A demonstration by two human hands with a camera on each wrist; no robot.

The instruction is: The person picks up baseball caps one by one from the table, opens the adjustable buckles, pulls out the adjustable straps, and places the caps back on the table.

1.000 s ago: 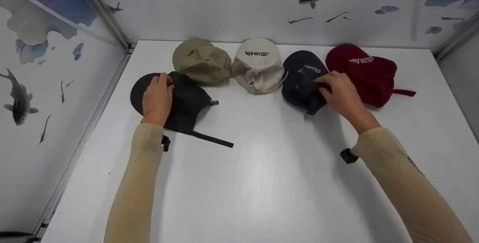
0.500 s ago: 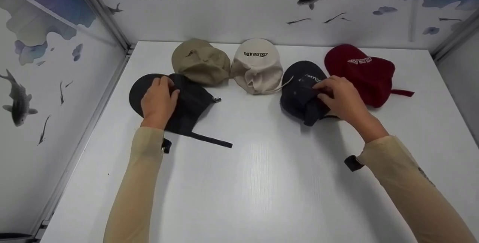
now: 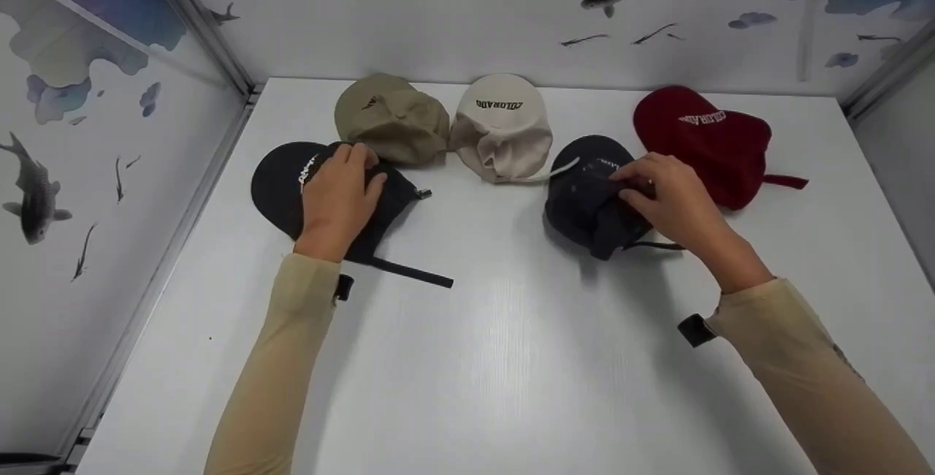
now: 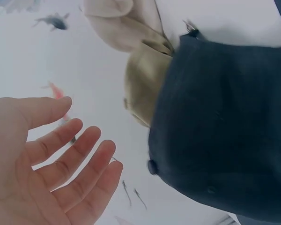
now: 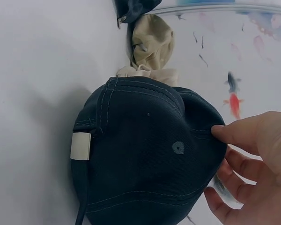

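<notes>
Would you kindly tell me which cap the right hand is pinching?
The navy cap, between the cream cap and red cap; the right hand pinches only this.

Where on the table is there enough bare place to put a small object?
The widest bare patch of the table lies at the near middle, between the left sleeve and right sleeve. It runs back between the black cap and navy cap to the beige cap. The far left is crowded by the khaki cap, beside the beige and black ones.
</notes>
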